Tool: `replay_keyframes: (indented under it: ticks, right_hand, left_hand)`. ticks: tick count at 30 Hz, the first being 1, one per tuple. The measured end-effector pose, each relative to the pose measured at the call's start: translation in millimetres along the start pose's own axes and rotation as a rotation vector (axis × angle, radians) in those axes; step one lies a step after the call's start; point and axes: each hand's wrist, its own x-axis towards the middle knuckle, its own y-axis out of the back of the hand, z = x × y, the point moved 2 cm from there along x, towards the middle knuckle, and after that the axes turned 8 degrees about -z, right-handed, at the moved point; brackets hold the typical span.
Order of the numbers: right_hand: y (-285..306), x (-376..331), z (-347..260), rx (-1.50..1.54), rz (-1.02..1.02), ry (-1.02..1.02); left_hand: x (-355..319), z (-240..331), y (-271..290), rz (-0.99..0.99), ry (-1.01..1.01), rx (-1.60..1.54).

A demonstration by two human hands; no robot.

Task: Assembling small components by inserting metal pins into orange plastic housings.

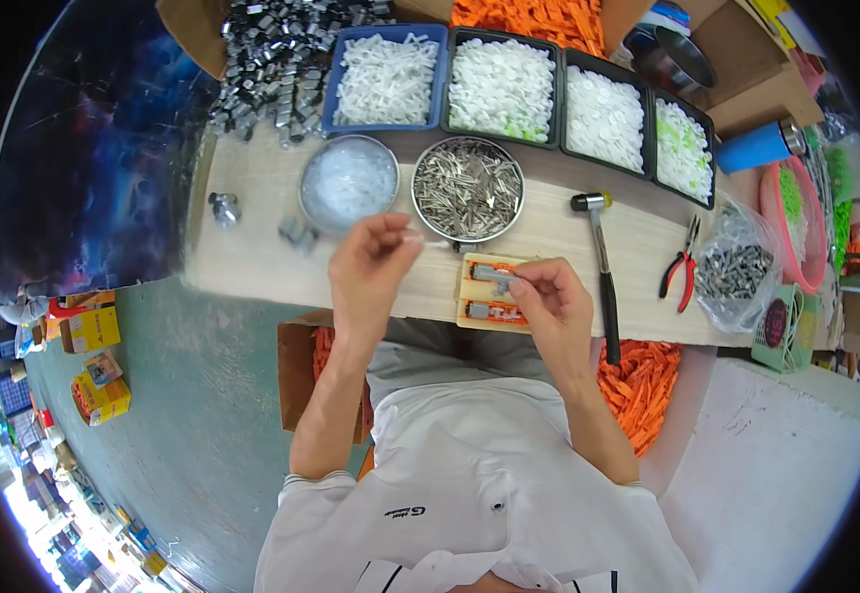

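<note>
Hands work at the near edge of the wooden bench (252, 198). Right hand (553, 296) pinches a small grey metal part (496, 274), fingers closed, on the wooden jig (469, 287), its long axis running left to right. Left hand (370, 262), raised just left of the jig and below the round tin of metal pins (467, 188), pinches a thin pale piece (420, 237) pointing right toward that part. Fingertips hide both contact points; the piece's shape is unclear.

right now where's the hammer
In the head view the hammer lies on the wooden bench, just right of the right hand, with the red-handled pliers further right.
</note>
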Motion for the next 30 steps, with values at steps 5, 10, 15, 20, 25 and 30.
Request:
replay_keyframes:
  ticks: [5,10,15,20,25,30]
  right_hand:
    - [3.3,-7.2,2.4,0.098,0.017,-0.066]
    - [13.9,-16.2,0.4,0.092,0.032,-0.164]
    - [29.6,-18.1,-0.5,0.235,0.088,-0.284]
    - [50.7,-23.0,-3.8,0.222,-0.013,-0.375]
    - [64.5,-23.6,5.2,0.032,0.081,-0.288]
    - [70.4,-18.1,15.1,-0.142,0.132,-0.264]
  left_hand:
    - [-22.3,-6.7,-27.7,-0.131,0.062,-0.219]
    - [-29.6,-12.1,-41.0,-0.195,0.049,-0.253]
    - [-29.0,-10.7,-50.4,-0.246,-0.047,-0.162]
    - [-25.7,-7.0,-64.6,-0.456,-0.186,0.075]
    - [-15.8,6.6,-74.0,-0.337,-0.357,0.323]
    - [-8.9,-0.1,-77.8,-0.271,-0.495,0.495]
